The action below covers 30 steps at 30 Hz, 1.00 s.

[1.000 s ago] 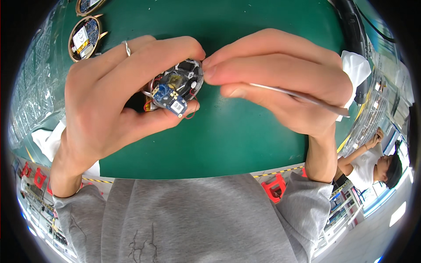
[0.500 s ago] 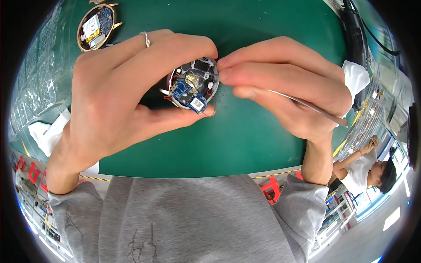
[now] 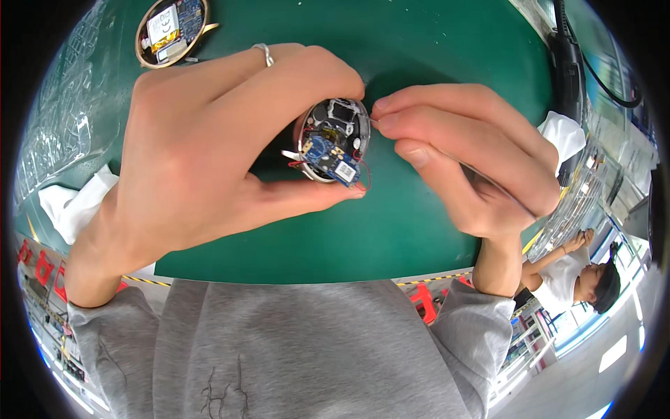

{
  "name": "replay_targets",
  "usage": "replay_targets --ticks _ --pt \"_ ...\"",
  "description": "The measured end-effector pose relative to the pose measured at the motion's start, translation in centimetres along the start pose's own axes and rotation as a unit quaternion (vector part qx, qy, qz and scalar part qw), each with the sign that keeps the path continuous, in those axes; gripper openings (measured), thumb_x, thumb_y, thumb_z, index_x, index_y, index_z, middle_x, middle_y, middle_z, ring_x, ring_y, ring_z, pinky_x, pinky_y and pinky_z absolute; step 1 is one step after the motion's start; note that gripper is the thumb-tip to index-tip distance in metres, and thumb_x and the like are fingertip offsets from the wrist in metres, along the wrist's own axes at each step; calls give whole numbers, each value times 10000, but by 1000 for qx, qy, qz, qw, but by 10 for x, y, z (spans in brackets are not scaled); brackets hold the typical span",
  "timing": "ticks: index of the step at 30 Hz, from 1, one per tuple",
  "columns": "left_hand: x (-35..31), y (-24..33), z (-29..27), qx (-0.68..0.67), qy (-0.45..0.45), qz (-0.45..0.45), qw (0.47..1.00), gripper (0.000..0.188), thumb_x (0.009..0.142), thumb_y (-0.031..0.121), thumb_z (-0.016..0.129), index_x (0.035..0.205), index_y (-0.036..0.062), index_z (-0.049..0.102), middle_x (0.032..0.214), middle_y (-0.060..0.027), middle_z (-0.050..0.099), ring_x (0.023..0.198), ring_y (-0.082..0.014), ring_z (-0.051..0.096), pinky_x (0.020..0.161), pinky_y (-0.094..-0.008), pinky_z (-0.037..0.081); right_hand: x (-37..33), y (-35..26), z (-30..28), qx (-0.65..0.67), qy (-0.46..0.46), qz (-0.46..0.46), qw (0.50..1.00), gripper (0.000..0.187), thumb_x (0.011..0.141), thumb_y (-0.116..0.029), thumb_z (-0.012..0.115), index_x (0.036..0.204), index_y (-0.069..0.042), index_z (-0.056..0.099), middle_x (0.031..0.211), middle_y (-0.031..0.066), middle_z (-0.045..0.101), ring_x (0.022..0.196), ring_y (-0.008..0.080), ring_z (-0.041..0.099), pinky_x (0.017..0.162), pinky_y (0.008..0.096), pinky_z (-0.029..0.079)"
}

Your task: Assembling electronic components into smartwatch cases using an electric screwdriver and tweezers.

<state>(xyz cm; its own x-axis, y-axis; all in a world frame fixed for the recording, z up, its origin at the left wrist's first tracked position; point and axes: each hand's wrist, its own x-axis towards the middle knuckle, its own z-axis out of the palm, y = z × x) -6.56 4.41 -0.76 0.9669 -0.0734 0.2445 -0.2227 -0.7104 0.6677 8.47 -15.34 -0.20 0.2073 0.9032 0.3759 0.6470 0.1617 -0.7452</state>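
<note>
My left hand grips an open round watch case by its rim, thumb below and fingers above. Inside the case are black and silvery parts. A small blue circuit board with a white square label lies tilted over its lower edge, with thin red wires looping beside it. My right hand is closed around slim metal tweezers, their rear end lying along the palm. Fingertips and tweezer point are close to the case's right rim; whether the point touches it I cannot tell.
Another open watch case with a white battery and blue board lies at the far left on the green mat. Clear plastic trays flank the mat's left side. A black tool with a cable stands right. A person sits further right.
The view has shifted slightly, moving the far watch case up and right. Both hands and the held case appear further right. The right thumb has drawn a little away from the case.
</note>
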Motion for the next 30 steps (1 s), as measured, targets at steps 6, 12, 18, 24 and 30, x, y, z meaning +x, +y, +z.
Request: replay_targets --ticks 6,12,18,24,30 --pt "-1 1 2 -5 14 -16 1000 580 599 283 954 1059 30 710 726 1 611 509 -84 412 460 -255 303 -1 -12 8 -60 16 9 998 164 742 122 727 903 96 734 923 240 738 792 269 737 658 302 598" --pt "0 1 7 -24 27 -42 998 505 609 201 949 1011 34 694 688 21 604 506 -63 422 451 -234 301 1 -20 8 -65 -1 69 996 154 772 124 722 926 113 727 935 248 741 782 264 735 674 289 592" --pt "-5 1 2 -62 17 -62 996 442 644 128 935 991 28 679 725 22 642 498 -24 464 422 -190 311 3 -30 19 -35 25 155 987 100 847 105 687 938 127 723 948 242 743 769 246 731 690 302 592" --pt "-7 -1 -3 -84 18 -63 994 398 664 102 920 963 15 673 736 1 657 537 -34 554 436 -181 385 5 -32 26 12 44 199 979 110 926 77 630 984 135 703 986 240 739 757 251 732 690 308 596" --pt "-2 6 0 -128 37 -106 986 354 670 91 903 924 28 664 733 7 650 530 -41 551 437 -181 376 7 -34 24 42 49 220 973 124 952 71 599 1007 144 684 987 248 734 776 256 736 701 309 599"
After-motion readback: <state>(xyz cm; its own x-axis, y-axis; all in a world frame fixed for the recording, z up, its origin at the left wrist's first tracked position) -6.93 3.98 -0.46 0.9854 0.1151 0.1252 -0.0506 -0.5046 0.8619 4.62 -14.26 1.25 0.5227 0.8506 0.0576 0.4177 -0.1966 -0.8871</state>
